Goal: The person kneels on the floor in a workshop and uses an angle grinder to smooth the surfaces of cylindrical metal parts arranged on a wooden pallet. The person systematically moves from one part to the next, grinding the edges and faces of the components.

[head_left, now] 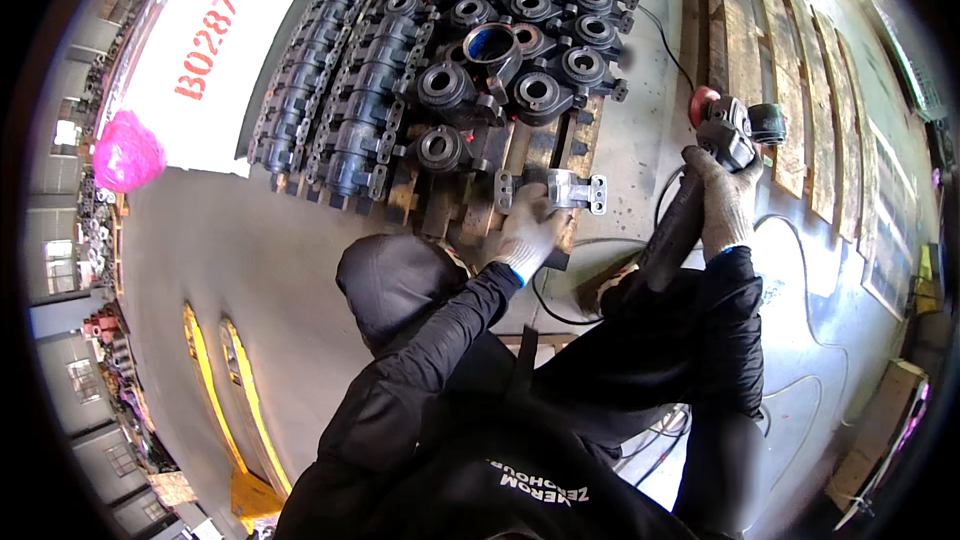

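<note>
My left hand (pixel 528 232), in a pale knit glove, grips a grey metal casting (pixel 572 190) with drilled flanges at both ends. The casting lies at the near edge of a wooden pallet (pixel 440 208), and part of it is hidden under my fingers. Farther right, my right hand (pixel 726 202), gloved too, is closed around an angle grinder (pixel 726 132). A reddish disc (pixel 703 106) shows on the grinder's left side, apart from the casting. Rows of black ring-shaped castings (pixel 537 93) cover the pallet beyond my left hand.
Long rows of dark cylindrical castings (pixel 352 140) fill the pallet's left side. A white box (pixel 190 60) with a pink bundle (pixel 128 152) stands beyond. Slatted pallets (pixel 790 90) lie at right. Cables (pixel 800 240) cross the floor. Yellow pallet-jack forks (pixel 245 390) lie at left.
</note>
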The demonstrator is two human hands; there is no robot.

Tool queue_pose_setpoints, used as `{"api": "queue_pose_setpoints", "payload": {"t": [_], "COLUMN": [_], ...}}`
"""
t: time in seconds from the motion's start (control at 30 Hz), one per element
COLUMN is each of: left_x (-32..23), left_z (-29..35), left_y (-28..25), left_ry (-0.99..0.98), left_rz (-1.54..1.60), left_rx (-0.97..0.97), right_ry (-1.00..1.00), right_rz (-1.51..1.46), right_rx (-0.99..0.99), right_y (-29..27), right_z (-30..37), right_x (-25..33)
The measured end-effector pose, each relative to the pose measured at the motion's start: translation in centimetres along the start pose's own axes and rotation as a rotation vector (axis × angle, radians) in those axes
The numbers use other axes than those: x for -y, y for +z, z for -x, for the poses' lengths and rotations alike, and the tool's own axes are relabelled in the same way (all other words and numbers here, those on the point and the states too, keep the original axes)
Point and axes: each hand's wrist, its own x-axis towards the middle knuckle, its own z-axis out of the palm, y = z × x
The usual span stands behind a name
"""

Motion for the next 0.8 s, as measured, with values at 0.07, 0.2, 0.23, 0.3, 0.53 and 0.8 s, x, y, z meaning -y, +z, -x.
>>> {"api": "queue_pose_setpoints", "payload": {"t": [0.07, 0.2, 0.23, 0.3, 0.53, 0.8], "left_x": [-3.7, 0.3, 0.4, 0.7, -1.3, -8.8], "left_z": [-0.7, -1.9, -2.3, -3.2, -3.8, 5.3], "left_y": [-2.3, -2.0, -2.1, -2.6, -1.5, 5.4], "left_ry": [-0.248, 0.044, 0.104, 0.177, 0.194, 0.169], "left_rz": [-0.287, -0.801, -0.855, -0.931, -1.023, 0.152], "left_rx": [0.141, -0.083, -0.063, 0.02, 0.078, 0.62], "right_ry": [0.14, 0.103, 0.098, 0.123, 0.125, 0.109], "right_rz": [-0.194, -0.317, -0.33, -0.35, -0.174, 0.0], "right_rx": [0.07, -0.022, -0.053, -0.082, -0.088, -0.043], "right_y": [-1.9, -3.4, -3.7, -4.3, -6.3, -4.8], "right_z": [-0.7, -0.6, -0.7, -0.6, -0.9, -1.4], "right_x": [-0.4, 0.0, 0.0, 0.2, -1.1, -2.4]}}
